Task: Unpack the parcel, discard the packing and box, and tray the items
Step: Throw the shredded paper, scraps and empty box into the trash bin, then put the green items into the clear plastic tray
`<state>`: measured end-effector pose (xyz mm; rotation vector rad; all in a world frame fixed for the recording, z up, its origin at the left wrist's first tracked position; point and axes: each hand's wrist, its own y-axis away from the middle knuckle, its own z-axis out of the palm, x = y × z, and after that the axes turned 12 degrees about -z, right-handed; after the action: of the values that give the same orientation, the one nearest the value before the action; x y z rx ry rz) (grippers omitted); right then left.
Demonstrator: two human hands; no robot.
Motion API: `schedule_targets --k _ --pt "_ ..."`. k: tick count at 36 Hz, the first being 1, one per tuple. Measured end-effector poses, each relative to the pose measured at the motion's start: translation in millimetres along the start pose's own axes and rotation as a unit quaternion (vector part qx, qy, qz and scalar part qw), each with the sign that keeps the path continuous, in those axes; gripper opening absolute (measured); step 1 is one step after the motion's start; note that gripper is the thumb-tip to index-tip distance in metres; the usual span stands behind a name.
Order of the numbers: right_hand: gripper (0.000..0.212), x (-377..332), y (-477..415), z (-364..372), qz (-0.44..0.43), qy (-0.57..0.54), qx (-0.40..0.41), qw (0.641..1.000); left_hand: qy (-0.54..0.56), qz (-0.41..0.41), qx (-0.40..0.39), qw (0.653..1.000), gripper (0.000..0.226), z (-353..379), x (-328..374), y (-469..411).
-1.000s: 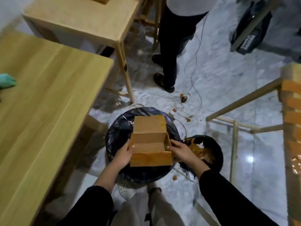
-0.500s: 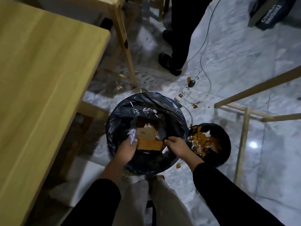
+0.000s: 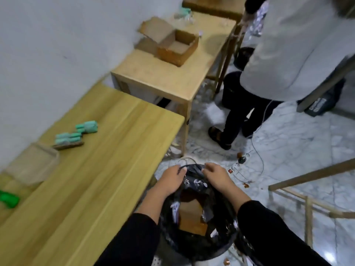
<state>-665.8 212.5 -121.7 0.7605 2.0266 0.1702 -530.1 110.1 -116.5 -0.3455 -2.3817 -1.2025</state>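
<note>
- Cardboard box (image 3: 193, 217) lies inside the black-lined bin (image 3: 221, 244), discarded; judged light, stiff, best taken by its side walls.
- Left hand (image 3: 170, 181) and right hand (image 3: 216, 176) pinch the far rim of the bin liner (image 3: 194, 169).
- Green wrapped items (image 3: 76, 134) sit on the table (image 3: 115, 150), beside a clear tray (image 3: 31, 164).

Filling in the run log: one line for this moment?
step: discard box | box: in bin bag | left hand, right hand: at bag rim | green items: on table
</note>
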Motion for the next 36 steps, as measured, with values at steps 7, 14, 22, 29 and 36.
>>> schedule_targets --k 7,14,22,29,36 --pt "0.041 -115.1 -24.1 23.9 -0.095 -0.012 0.004 0.995 0.074 0.019 0.105 0.992 0.047 -108.5 -32.2 22.5" --pt "0.051 -200.7 -62.1 91.8 -0.188 0.051 -0.077 0.978 0.121 -0.071 0.312 0.940 0.043 -197.8 -124.2 25.1" --pt "0.053 -264.5 -120.0 172.1 -0.317 0.186 -0.161 0.916 0.181 -0.252 0.476 0.823 0.047 -252.8 -233.2 17.7" --pt "0.069 -289.3 -171.0 211.8 -0.436 0.359 -0.161 0.809 0.249 -0.253 0.473 0.806 0.058 -255.8 -272.5 -8.5" --pt "0.083 -287.7 -197.9 248.5 -0.454 0.429 -0.185 0.759 0.287 -0.235 0.493 0.787 0.061 -250.3 -282.2 -24.1"
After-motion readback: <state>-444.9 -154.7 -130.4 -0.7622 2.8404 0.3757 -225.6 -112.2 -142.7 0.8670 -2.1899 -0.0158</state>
